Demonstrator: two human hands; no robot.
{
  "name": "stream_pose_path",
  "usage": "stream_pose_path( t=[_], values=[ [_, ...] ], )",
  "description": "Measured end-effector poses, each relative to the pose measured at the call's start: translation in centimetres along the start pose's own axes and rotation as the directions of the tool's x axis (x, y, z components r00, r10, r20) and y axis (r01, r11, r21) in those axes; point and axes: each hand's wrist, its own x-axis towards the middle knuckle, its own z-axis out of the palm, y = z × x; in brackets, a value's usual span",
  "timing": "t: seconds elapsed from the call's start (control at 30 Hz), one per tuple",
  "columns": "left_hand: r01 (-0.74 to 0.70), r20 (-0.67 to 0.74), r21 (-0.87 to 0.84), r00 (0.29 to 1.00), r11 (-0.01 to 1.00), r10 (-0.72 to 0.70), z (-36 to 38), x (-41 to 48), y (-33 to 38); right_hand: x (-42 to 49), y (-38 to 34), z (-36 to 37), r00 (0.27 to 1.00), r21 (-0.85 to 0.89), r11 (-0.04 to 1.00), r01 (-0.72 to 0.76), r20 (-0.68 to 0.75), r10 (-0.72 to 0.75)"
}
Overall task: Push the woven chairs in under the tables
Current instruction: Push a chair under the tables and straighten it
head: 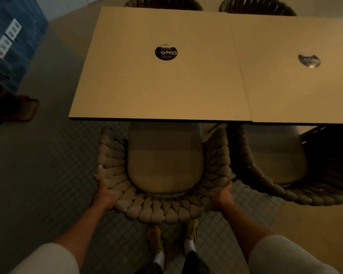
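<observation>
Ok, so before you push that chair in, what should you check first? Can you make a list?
1. Both hands holding: ok. The left hand and right hand grip the woven chair by its back rim.
2. Lined up: ok. Its seat cushion points straight at the table, with its front under the edge.
3. Side room: cannot tell. The neighbour chair sits very close on the right; whether they touch is unclear.
4. Table leg in the way: cannot tell; the tabletop hides it.
5. Toes safe: ok. The shoes stand behind the chair.
</observation>
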Motion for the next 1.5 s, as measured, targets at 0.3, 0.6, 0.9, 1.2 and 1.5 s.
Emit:
stream_pose_path(
  t=[0.3,0.6,0.9,1.2,1.5],
  values=[
    [-0.083,0.028,-0.052,0.996,0.995,0.084,-0.7,0.3,-0.1,0.6,-0.2,0.2,1.000,0.038,0.999,-0.003,-0.013,0.003],
    [-0.090,-0.043,0.048,0.995,0.995,0.092,-1.5,-2.8,0.6,0.2,0.5,0.3,0.999,0.061,0.998,-0.029,0.024,0.028],
    [-0.188,0.039,0.311,0.982,0.932,0.185,-2.3,-8.2,10.1,-3.1,1.4,-6.1,0.994,0.014,0.996,0.092,0.064,-0.092],
    [-0.591,0.316,0.505,0.805,0.629,0.502,2.1,-20.6,23.1,-5.8,7.0,-18.4,0.987,0.073,0.987,0.145,-0.078,-0.139],
    [-0.686,0.473,0.351,0.718,0.638,0.511,13.7,-33.6,33.4,-2.2,17.6,-32.7,0.984,0.154,0.981,0.118,-0.153,-0.094]
  ],
)
